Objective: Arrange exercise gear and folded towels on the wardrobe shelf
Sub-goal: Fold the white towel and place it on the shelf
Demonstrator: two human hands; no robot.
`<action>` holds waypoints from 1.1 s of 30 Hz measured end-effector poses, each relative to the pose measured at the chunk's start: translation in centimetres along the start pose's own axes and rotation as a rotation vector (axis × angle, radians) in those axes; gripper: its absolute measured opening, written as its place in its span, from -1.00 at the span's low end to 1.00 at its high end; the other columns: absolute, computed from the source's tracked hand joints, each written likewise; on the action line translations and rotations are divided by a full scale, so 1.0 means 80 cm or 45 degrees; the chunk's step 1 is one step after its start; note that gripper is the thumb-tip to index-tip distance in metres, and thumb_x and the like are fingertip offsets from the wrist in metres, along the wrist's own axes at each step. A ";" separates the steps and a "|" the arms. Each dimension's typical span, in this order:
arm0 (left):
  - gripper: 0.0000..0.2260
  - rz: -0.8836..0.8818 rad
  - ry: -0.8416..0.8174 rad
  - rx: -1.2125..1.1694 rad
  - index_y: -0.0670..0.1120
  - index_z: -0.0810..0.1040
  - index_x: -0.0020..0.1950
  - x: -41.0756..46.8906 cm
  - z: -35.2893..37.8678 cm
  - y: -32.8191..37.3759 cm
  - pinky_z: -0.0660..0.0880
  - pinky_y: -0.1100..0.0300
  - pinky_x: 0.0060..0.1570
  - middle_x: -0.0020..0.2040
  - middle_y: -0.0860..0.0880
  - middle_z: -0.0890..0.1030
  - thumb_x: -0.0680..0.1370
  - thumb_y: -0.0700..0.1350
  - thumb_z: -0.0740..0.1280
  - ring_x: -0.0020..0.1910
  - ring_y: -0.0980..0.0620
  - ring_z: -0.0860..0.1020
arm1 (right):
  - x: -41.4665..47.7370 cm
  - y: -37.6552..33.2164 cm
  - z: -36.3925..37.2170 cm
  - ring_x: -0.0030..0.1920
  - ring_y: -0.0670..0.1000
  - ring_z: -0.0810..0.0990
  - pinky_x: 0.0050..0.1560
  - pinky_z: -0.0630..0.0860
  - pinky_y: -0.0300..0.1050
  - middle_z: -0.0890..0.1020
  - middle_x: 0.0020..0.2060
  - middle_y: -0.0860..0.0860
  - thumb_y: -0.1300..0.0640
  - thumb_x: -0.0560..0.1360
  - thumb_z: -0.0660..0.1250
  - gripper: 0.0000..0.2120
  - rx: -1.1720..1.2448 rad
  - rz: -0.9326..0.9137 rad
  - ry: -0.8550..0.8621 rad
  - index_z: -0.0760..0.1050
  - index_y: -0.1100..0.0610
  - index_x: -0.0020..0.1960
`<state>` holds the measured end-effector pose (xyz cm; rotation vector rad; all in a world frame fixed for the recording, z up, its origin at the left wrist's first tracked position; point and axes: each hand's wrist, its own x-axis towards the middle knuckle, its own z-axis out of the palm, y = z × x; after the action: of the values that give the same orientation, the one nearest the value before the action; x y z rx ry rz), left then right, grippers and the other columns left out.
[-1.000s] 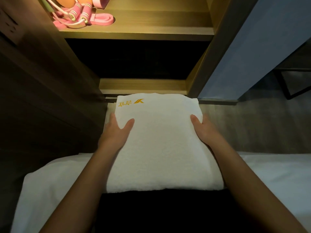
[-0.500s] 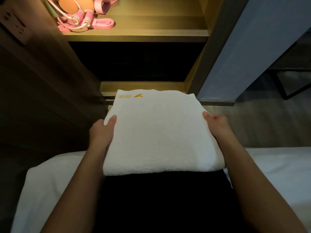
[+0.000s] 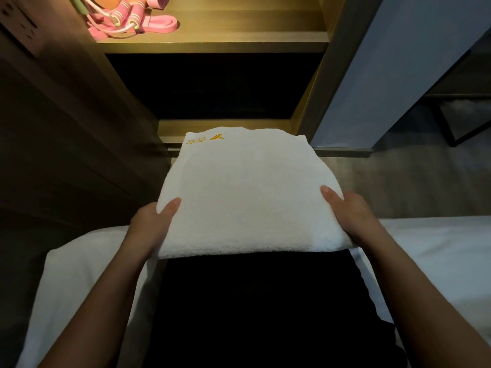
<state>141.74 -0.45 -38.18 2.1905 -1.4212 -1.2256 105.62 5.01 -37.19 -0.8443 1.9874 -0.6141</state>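
I hold the folded white terry towel with a gold stitched logo (image 3: 239, 197) level between both hands. My left hand (image 3: 151, 224) grasps its left edge and my right hand (image 3: 353, 216) its right edge, each thumb laid on top. The fingers underneath are hidden, so I take it they bear the weight. Gripping both sides near the close end should keep the folds flat for sliding in. The white bed (image 3: 79, 274) lies below the grip. Ahead and above it is the lit wooden wardrobe shelf (image 3: 239, 41), with the pink exercise gear (image 3: 132, 19) at its left, cut off by the frame. The compartment straight ahead is too dark to read.
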 end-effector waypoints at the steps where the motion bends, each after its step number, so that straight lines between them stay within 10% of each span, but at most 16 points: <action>1: -0.59 0.014 0.005 0.007 -0.12 0.51 0.13 -0.001 0.000 0.002 0.36 0.17 -0.24 -0.12 0.02 0.52 0.58 0.21 0.20 -0.17 0.08 0.47 | 0.000 0.001 0.001 -0.26 -0.13 0.45 -0.36 0.30 -0.23 0.49 -0.26 -0.08 -0.18 0.58 0.19 -0.65 -0.010 -0.015 0.025 0.41 0.12 -0.06; 6: -0.63 0.132 0.134 0.198 -0.07 0.42 0.24 -0.021 0.000 0.001 0.40 0.14 -0.16 0.10 -0.06 0.54 0.58 0.16 0.22 0.00 0.00 0.50 | -0.006 0.010 -0.007 -0.06 -0.02 0.50 -0.12 0.42 -0.11 0.50 0.07 0.02 -0.16 0.58 0.20 -0.56 -0.137 -0.088 0.029 0.33 0.12 0.31; 9: -0.53 0.673 0.235 0.349 -0.02 0.36 0.42 -0.051 -0.004 0.002 0.46 0.02 0.14 0.35 -0.01 0.46 0.57 0.14 0.28 0.29 -0.02 0.44 | -0.024 0.018 -0.024 0.25 0.02 0.45 0.20 0.44 0.04 0.41 0.36 0.03 -0.21 0.52 0.24 -0.36 -0.378 -0.469 0.073 0.18 0.04 0.50; 16: -0.26 1.268 -0.282 1.140 0.08 -0.03 0.58 -0.069 0.035 0.049 -0.17 0.05 0.52 0.60 0.09 -0.09 0.52 0.32 0.18 0.56 0.12 -0.16 | -0.061 -0.010 0.011 0.56 -0.07 -0.13 0.55 -0.09 0.10 -0.02 0.58 -0.11 -0.38 0.47 0.20 -0.17 -1.122 -1.145 -0.347 -0.06 -0.10 0.58; 27: -0.41 1.328 0.013 1.190 -0.12 0.04 0.59 -0.093 0.079 0.055 -0.12 0.10 0.51 0.60 -0.10 0.06 0.62 -0.07 0.21 0.57 -0.03 0.03 | -0.075 -0.023 0.066 0.58 0.05 -0.05 0.52 -0.20 -0.01 0.01 0.58 0.06 0.03 0.57 0.27 -0.27 -1.438 -1.271 -0.204 -0.05 0.11 0.59; 33: -0.49 1.438 0.142 0.963 -0.28 0.45 0.38 -0.081 0.051 0.047 0.31 -0.05 0.36 0.38 -0.25 0.46 0.43 -0.40 0.39 0.37 -0.21 0.44 | -0.060 -0.035 0.037 0.53 0.07 0.18 0.51 0.01 -0.10 0.20 0.54 0.08 0.26 0.56 0.27 -0.38 -1.167 -1.189 -0.175 0.13 0.11 0.56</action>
<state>135.21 4.08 -35.09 1.1837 -2.7293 -0.1508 110.94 6.53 -34.25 -2.3506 1.6195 -0.0625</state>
